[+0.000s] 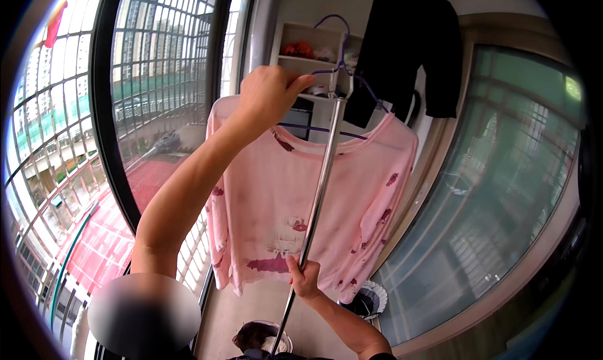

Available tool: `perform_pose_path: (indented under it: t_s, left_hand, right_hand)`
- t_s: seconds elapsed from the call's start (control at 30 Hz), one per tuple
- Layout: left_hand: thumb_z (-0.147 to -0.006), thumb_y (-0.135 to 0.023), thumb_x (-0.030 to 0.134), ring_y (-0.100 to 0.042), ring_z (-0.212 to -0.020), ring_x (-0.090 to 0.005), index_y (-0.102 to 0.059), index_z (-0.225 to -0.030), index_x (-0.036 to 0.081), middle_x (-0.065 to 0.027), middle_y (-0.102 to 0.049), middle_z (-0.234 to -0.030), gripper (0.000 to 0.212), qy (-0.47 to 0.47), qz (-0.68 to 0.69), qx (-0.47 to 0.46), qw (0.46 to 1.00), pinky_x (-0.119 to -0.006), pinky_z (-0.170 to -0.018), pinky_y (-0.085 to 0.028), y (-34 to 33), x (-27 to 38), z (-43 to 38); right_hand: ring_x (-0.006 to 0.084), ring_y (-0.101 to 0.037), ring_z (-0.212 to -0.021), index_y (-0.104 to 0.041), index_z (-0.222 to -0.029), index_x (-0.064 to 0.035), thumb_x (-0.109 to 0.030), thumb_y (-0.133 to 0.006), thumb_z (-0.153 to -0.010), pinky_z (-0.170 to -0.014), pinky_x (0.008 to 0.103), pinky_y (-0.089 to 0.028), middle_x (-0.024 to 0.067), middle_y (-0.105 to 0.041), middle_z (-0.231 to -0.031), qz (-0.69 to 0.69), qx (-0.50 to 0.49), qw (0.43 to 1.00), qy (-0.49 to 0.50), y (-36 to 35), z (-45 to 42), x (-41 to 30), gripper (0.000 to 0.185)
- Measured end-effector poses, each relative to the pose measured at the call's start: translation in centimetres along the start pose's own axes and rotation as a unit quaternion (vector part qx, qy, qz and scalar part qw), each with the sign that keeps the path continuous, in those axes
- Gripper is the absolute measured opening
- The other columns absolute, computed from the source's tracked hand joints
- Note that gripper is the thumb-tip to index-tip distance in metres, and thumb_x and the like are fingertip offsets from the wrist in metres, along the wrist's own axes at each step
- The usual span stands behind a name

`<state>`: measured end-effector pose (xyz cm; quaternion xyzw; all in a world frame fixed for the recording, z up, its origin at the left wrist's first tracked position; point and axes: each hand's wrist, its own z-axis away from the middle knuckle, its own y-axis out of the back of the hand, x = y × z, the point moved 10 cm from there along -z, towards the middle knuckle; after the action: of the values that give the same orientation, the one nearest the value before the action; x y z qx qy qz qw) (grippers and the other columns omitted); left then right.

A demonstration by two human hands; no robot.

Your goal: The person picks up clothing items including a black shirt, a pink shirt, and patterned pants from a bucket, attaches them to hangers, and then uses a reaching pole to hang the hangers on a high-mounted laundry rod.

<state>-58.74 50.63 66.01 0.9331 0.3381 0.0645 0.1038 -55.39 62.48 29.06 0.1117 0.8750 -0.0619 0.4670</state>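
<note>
A pink long-sleeved top (282, 195) with dark red patches hangs on a purple wire hanger (345, 49) in front of me. My left hand (275, 94) is closed at the hanger's left shoulder, beside the top's neckline; its fingertips are partly hidden. The forked tip of a shiny metal clothes pole (325, 171) is just under the hanger's hook. My right hand (305, 277) grips this pole lower down, in front of the top's hem. The hanger's hook has its open end pointing left, and I cannot tell whether it touches anything.
Barred windows with a black frame (101, 101) stand on the left. Behind the top are shelves (301, 57) and a hanging black garment (414, 44). A glass sliding door (480, 209) is on the right. Below are a basin with cloth (256, 334) and a basket (379, 296).
</note>
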Motion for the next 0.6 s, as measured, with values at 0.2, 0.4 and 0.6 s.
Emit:
perform_pose_path:
  t_s: [0.2,0.4,0.6]
  left_hand:
    - [-0.074,-0.059,0.02,-0.039,-0.109,-0.0346,-0.045,-0.113,0.002,-0.0161,-0.038,-0.122,0.045,-0.165,-0.016,0.108,0.98,-0.041,-0.088,-0.031,3.7,6.3,3.2]
    - [-0.071,-0.064,0.019,-0.041,-0.104,-0.0384,-0.041,-0.113,-0.003,-0.0229,-0.04,-0.116,0.052,-0.147,0.266,-0.017,0.953,-0.045,-0.085,-0.035,-0.3,10.2,17.7]
    - [-0.074,-0.065,0.022,-0.049,-0.091,-0.0292,-0.043,-0.107,-0.006,-0.0223,-0.048,-0.103,0.049,0.138,0.411,-0.119,0.893,-0.036,-0.078,-0.041,-7.7,9.5,33.5]
  right_hand:
    - [0.0079,-0.043,-0.032,-0.045,-0.05,-0.0043,-0.023,-0.056,-0.084,-0.031,0.0224,-0.031,0.0,-0.043,-0.04,-0.03,0.007,0.999,0.014,1.3,-3.4,-4.5,0.04]
    - [0.0079,-0.042,-0.03,-0.047,-0.053,-0.0022,-0.026,-0.056,-0.084,-0.029,0.0223,-0.03,-0.0003,-0.041,-0.039,-0.001,0.078,0.994,0.072,6.2,-7.6,-11.6,0.04]
    - [0.0119,-0.042,-0.027,-0.041,-0.048,-0.0067,-0.031,-0.053,-0.084,-0.027,0.0243,-0.032,0.0007,-0.04,-0.037,0.035,0.119,0.99,0.073,11.6,-13.4,-17.1,0.046]
